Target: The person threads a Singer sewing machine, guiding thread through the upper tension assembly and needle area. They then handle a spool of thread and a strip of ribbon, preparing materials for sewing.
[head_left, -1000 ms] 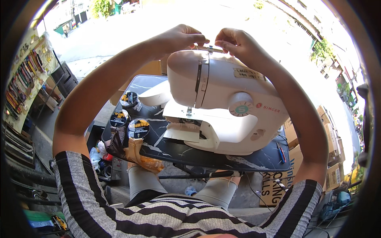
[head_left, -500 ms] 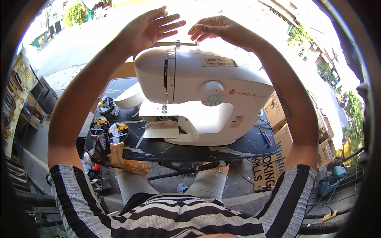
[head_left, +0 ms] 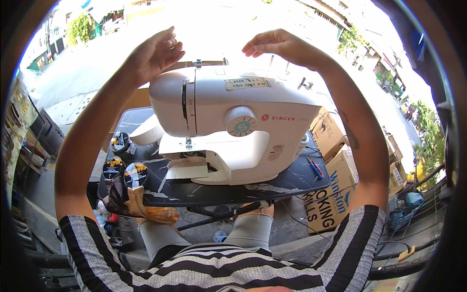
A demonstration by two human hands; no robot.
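Note:
A white sewing machine (head_left: 194, 109) with a round dial (head_left: 242, 121) stands in front of me. My left hand (head_left: 156, 52) is raised above its left end, fingers loosely curled and apart, with nothing visible in it. Over the right part of the machine's top hovers my right hand (head_left: 284, 46). Its fingers reach leftward, slightly bent, and I see nothing in them; a fine thread could be lost in the glare. Neither hand visibly touches the machine. Under the needle area sits a pale flat flap (head_left: 187, 168).
The machine rests on a dark marble-patterned table (head_left: 168, 193). Several black round-topped items (head_left: 136, 174) and an orange-brown plastic wrapper (head_left: 158, 214) are at its left edge. A slim blue-and-red tool (head_left: 315, 167) lies on the right. Cardboard boxes (head_left: 331, 194) stand beyond that side.
My hands have moved apart, the left one leftward and lower with its fingers curling more. The right hand has shifted slightly right. The view has shifted, so the machine appears farther left.

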